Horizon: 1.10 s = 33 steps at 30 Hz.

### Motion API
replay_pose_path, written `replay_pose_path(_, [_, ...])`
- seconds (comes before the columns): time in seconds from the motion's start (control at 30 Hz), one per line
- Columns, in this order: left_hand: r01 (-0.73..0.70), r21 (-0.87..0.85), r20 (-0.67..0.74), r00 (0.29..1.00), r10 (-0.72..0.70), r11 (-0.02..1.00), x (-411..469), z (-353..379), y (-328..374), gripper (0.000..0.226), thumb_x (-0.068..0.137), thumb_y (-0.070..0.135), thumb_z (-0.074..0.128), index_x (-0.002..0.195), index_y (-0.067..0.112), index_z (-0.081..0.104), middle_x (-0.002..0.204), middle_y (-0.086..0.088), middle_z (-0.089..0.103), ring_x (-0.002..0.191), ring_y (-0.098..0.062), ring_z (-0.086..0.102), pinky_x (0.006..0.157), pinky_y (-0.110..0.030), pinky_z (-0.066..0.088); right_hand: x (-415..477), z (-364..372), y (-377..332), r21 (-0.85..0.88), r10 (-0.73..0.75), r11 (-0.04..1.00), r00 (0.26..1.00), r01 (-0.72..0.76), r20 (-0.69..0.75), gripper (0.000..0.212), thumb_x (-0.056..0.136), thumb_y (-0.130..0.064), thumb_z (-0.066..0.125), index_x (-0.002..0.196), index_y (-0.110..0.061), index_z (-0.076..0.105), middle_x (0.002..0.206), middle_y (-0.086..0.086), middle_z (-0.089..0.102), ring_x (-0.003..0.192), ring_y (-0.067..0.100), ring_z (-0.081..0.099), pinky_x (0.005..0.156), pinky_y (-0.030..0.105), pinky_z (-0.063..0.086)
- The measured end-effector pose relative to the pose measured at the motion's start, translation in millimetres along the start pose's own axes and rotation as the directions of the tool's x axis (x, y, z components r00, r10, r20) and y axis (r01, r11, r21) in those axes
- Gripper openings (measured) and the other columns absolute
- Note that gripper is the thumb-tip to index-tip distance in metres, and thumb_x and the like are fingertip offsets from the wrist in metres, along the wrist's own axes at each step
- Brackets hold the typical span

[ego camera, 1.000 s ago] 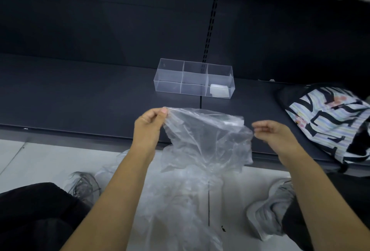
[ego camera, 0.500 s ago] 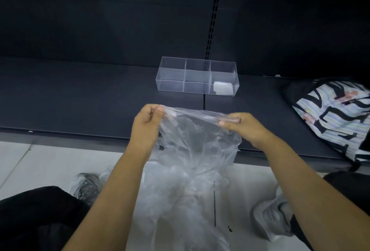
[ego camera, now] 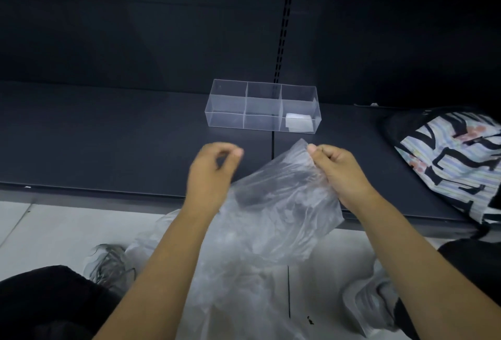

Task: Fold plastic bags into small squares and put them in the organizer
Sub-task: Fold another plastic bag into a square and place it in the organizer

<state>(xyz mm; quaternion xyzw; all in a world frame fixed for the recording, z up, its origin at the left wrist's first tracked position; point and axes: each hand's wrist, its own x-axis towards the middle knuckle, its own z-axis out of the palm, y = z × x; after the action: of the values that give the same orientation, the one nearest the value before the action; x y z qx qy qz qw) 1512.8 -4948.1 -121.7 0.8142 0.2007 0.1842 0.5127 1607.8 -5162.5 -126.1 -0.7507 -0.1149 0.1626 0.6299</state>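
A clear plastic bag (ego camera: 282,204) hangs crumpled over the front edge of the dark shelf. My right hand (ego camera: 341,171) pinches its top corner and holds it up. My left hand (ego camera: 211,171) hovers just left of the bag with curled fingers, thumb and forefinger nearly touching, nothing between them. The clear organizer (ego camera: 227,120) stands farther back on the shelf, with three compartments in a row. A folded white bag square (ego camera: 298,122) lies in its right compartment. More clear bags (ego camera: 244,293) lie piled on the floor below.
A striped black-and-white bag (ego camera: 455,160) lies on the dark shelf (ego camera: 108,144) at the right. Grey shoes (ego camera: 111,263) and dark trouser legs sit on the light floor on both sides of the bag pile. The shelf's dark back wall rises behind the organizer.
My left hand has let go of the bag's top edge and drawn slightly left. My right hand has lifted its corner up and to the right, so the bag now hangs slanted.
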Motion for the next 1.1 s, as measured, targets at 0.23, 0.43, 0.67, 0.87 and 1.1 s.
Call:
replay_pose_path(0.23, [-0.119,-0.071,0.277,0.952,0.134,0.990,-5.2,42.4,33.8,0.035,0.080,0.032,0.075,0.113,0.026,0.066,0.107,0.016,0.066,0.099,0.006,0.058,0.085,-0.008,0.043,-5.8,22.2,-18.5,0.097,-0.007,0.995,0.997,0.000,0.071,0.048,0.089,-0.046,0.060,0.089,0.001,0.069,0.086,0.028,0.068,0.072,0.030,0.066,0.071,0.041,0.056])
replay_pose_path(0.43, [0.079,-0.297,0.226,0.974,-0.011,0.951,0.3,40.3,28.5,0.011,0.085,0.015,0.071,0.094,0.022,0.073,0.083,0.006,0.074,0.079,-0.006,0.069,0.072,-0.014,0.051,-5.3,18.0,-15.0,0.140,0.065,0.987,0.995,-0.076,0.079,0.055,0.083,-0.060,0.059,0.089,-0.008,0.074,0.090,0.020,0.073,0.082,0.033,0.070,0.080,0.045,0.055])
replay_pose_path(0.67, [0.335,-0.458,0.231,0.939,-0.254,0.823,12.9,23.7,18.6,0.009,0.088,0.019,0.069,0.093,0.016,0.075,0.089,-0.002,0.076,0.085,-0.017,0.071,0.080,-0.030,0.057,-2.6,0.7,-11.9,0.047,0.116,0.990,0.953,-0.135,0.280,0.038,0.070,-0.039,0.078,0.094,-0.011,0.072,0.096,0.017,0.072,0.083,0.026,0.069,0.078,0.038,0.055])
replay_pose_path(0.87, [0.418,-0.416,0.162,0.908,-0.387,0.808,38.7,19.5,2.1,0.010,0.091,0.022,0.064,0.086,0.020,0.072,0.095,-0.001,0.073,0.091,-0.017,0.066,0.088,-0.032,0.053,13.2,-29.2,-4.8,-0.169,0.209,0.973,0.920,-0.160,0.331,0.027,0.075,-0.029,0.078,0.087,-0.005,0.072,0.088,0.012,0.074,0.078,0.018,0.069,0.075,0.026,0.055])
replay_pose_path(1.1, [0.500,-0.172,-0.072,0.853,-0.517,0.849,92.2,19.5,-31.0,0.017,0.094,0.016,0.051,0.082,0.016,0.064,0.074,-0.004,0.060,0.069,-0.022,0.055,0.060,-0.028,0.042,53.2,-84.4,34.8,-0.287,0.282,0.926,0.955,-0.245,0.094,0.015,0.086,-0.019,0.069,0.072,-0.014,0.068,0.066,-0.001,0.061,0.062,0.009,0.051,0.063,0.015,0.045])
